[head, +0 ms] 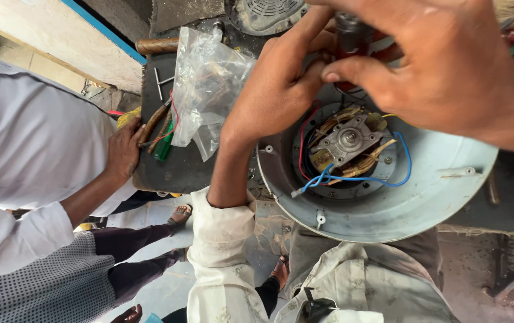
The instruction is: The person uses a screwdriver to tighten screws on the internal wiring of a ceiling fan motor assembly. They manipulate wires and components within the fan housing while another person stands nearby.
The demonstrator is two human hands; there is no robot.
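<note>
Head view is showing a dark, worn metal table (167, 170) carrying everything, and on its right part a large round pale grey metal fan housing (430, 197) is lying face up. In the middle of that housing a small electric motor with copper windings and a silver shaft plate (346, 142) is sitting, with blue wires (361, 178) looping round it and red wires (303, 140) running along its left side.

Above the motor both of the person's hands are meeting on a small dark cylindrical part with a red band (352, 39). Right hand (442, 66) is reaching in from the right, its grip narrow, thumb and fingers pinching at the part. Left hand (278, 84), coming up out of a cream patterned sleeve (224, 251), is closing its fingertips on the same part from the left; how firmly either grip is holding it cannot be told.

Left of the hands a crumpled clear plastic bag (209, 84) is lying on the table. Beside it a co-worker's hand (124, 149), in a white shirt sleeve, is resting on wooden-handled tools (154, 122) at the table's edge.
</note>
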